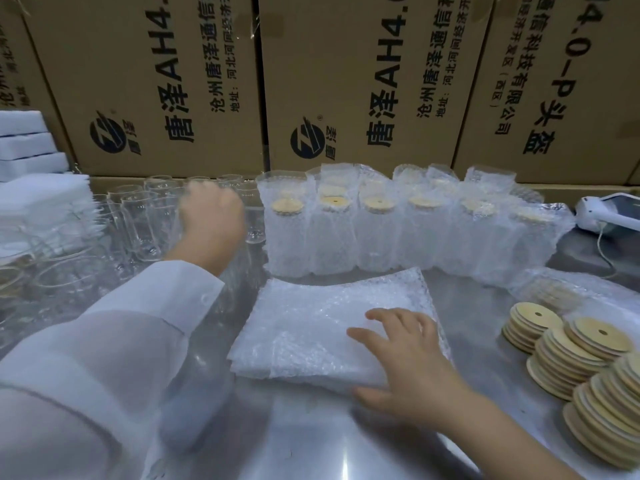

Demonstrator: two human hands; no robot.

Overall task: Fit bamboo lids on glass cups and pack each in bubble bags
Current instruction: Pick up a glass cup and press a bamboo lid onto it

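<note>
Clear glass cups (138, 216) stand crowded at the back left of the steel table (311, 445), where the left hand (211, 220) reaches among them, fingers curled, too blurred to tell whether it grips one. The right hand (405, 355) rests with straight, spread fingers on the flat stack of white bubble bags (311, 323) at centre; round bamboo lids (571, 358) lie stacked to its right, bagged lidded cups (381, 230) lined up behind.

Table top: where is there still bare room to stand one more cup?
Bare metal shows at the near edge of the table, in front of the stack of bubble bags, and in a strip between that stack and the bamboo lids. Crowded: glass cups fill the left, packed cups line the back.
</note>
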